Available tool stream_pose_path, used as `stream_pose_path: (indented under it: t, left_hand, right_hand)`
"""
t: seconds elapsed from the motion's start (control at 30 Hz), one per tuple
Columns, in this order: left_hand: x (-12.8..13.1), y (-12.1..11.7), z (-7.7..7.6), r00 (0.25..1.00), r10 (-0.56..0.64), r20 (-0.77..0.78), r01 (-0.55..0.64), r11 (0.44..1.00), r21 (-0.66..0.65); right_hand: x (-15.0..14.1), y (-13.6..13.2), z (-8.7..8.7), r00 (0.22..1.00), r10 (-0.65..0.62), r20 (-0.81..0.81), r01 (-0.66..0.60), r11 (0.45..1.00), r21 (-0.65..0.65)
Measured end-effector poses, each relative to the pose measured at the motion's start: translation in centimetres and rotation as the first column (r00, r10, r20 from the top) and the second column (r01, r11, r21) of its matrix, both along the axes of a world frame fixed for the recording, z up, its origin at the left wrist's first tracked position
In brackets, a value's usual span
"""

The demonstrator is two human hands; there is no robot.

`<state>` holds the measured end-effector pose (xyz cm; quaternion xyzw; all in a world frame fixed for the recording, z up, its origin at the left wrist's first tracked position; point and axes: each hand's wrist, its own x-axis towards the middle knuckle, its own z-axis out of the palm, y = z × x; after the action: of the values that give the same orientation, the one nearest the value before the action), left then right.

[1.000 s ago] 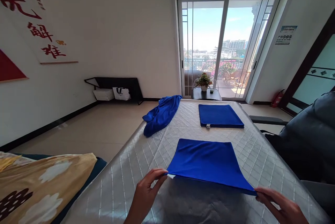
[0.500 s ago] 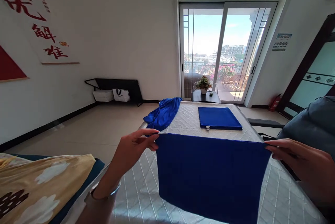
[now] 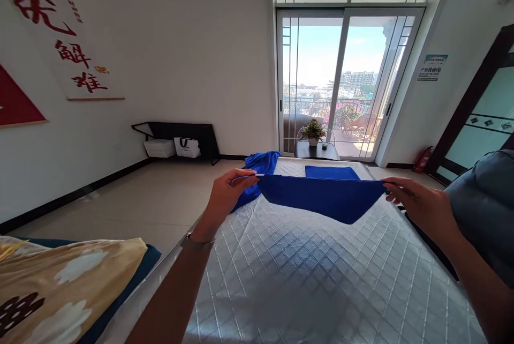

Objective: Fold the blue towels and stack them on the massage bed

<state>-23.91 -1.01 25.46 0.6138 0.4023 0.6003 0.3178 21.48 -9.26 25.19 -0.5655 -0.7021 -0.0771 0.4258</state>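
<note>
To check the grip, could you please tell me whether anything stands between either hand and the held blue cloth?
Nothing visible does: the left hand and right hand each pinch an upper corner of the blue cloth.

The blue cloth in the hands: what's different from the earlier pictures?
The left hand and right hand moved the cloth up and forward. It now partly hides the flat blue piece. Neither hand let go; that piece and the blue heap stayed put.

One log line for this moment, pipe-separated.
left hand: pinches blue cloth, left corner | right hand: pinches right corner | state: raised above silver quilted cover | beyond: flat blue piece, bunched blue fabric
</note>
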Motion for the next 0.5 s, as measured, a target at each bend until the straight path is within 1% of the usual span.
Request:
stream_pose_path:
  t: [0.03,0.07,0.1,0.13,0.2,0.27,0.33,0.37,0.4,0.43,0.5]
  left_hand:
    - [-0.2,-0.9,-0.7,1.0,0.023,-0.009,-0.023,1.0,0.0]
    - [-0.6,-2.0,-1.7,0.999,0.038,-0.03,-0.038,0.999,-0.014]
    - [-0.9,-3.0,-3.1,0.997,0.039,-0.064,-0.041,0.998,-0.041]
    - [-1.3,-4.0,-4.8,0.994,0.022,-0.104,-0.03,0.996,-0.079]
    - [-2.1,-5.8,-9.0,0.982,-0.064,-0.179,0.027,0.98,-0.198]
    - [-2.5,-7.1,-13.4,0.967,-0.152,-0.205,0.074,0.935,-0.346]
    - [-2.6,-8.0,-17.2,0.963,-0.168,-0.211,0.056,0.889,-0.454]
    - [-2.5,-8.4,-18.6,0.965,-0.157,-0.212,0.035,0.873,-0.487]
    - [-2.4,-8.7,-19.6,0.966,-0.141,-0.218,0.011,0.862,-0.507]
    - [-2.2,-9.0,-20.3,0.965,-0.124,-0.233,-0.014,0.857,-0.516]
    - [-1.9,-9.5,-20.8,0.952,-0.091,-0.291,-0.072,0.86,-0.506]
  right_hand:
    - [0.1,-0.8,-0.9,1.0,0.017,0.011,-0.017,1.0,0.004]
    - [0.1,-1.6,-2.3,0.999,0.041,0.013,-0.041,0.999,-0.005]
    - [0.1,-2.3,-3.9,0.997,0.072,0.005,-0.072,0.997,-0.026]
    - [-0.1,-3.0,-5.9,0.994,0.109,-0.012,-0.11,0.993,-0.049]
    - [-0.7,-4.1,-10.7,0.982,0.181,-0.061,-0.186,0.978,-0.093]
    - [-1.4,-4.8,-15.8,0.969,0.222,-0.107,-0.237,0.961,-0.146]
    - [-2.0,-5.3,-20.3,0.959,0.244,-0.143,-0.271,0.937,-0.219]
    - [-2.2,-5.6,-22.2,0.955,0.252,-0.155,-0.285,0.923,-0.257]
    - [-2.3,-6.0,-23.7,0.953,0.254,-0.164,-0.292,0.912,-0.288]
    - [-2.2,-6.3,-24.9,0.953,0.251,-0.168,-0.293,0.905,-0.31]
    - [-2.0,-7.1,-26.1,0.96,0.227,-0.163,-0.27,0.905,-0.328]
